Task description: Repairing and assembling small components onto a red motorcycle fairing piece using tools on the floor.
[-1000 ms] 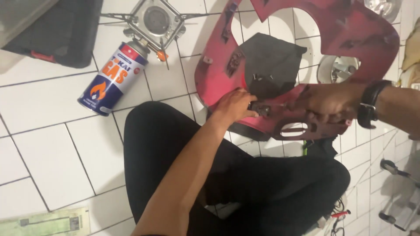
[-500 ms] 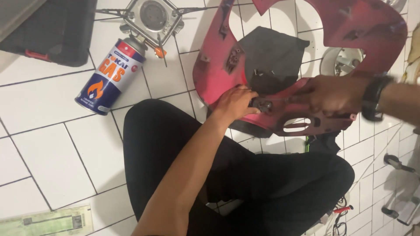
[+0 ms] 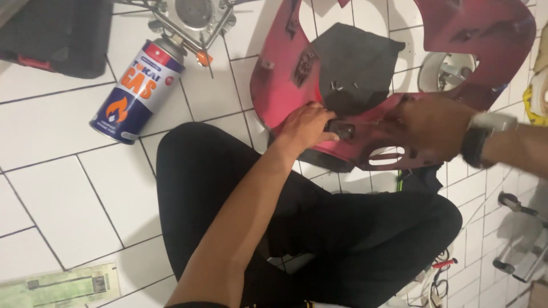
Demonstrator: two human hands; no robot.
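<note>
- My left hand [image 3: 308,126] reaches forward, fingers curled on a small dark part [image 3: 344,130] at the lower edge of the red fairing panel [image 3: 285,74].
- My right hand [image 3: 434,126], blurred, seems to press the panel just beside it; its grasp I cannot tell.
- White tiled floor [image 3: 57,188] lies beneath; a gas canister [image 3: 137,91] rests off to the left.

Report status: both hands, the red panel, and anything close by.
Left hand pinching a small dark part on the red panel. Right hand blurred, pressed on the panel's lower edge. Gas can lying on tiles, apart.
</note>
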